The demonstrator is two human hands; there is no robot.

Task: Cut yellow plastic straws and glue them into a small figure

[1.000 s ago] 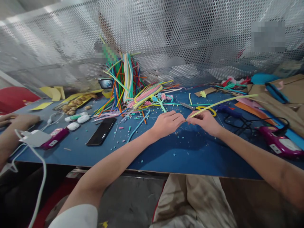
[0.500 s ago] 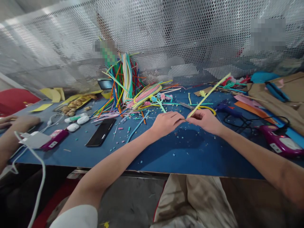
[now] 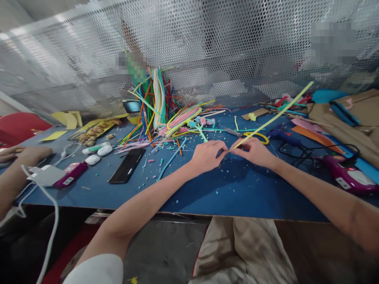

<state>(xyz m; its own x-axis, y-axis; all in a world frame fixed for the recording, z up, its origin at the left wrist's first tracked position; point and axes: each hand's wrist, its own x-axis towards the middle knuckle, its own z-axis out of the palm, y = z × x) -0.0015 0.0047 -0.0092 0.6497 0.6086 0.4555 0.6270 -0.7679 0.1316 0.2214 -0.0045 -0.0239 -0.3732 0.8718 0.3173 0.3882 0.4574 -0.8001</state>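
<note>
Apparently early: left hand [image 3: 209,156], right hand [image 3: 256,153], each grip pinched closed on pale-yellow pipe cleaner [image 3: 274,116] near one end; long remainder unbent. Blue-and-pink flowers [image 3: 203,121] already shaped on tabletop [image 3: 201,197].

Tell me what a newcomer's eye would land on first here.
Probably the bright thicket of coloured stems standing at the back of the blue table, left of centre, before the grey perforated panel. Next, likely, the long pale-yellow stem slanting up from the right hand, its lower end close to the left hand's fingertips.
</note>
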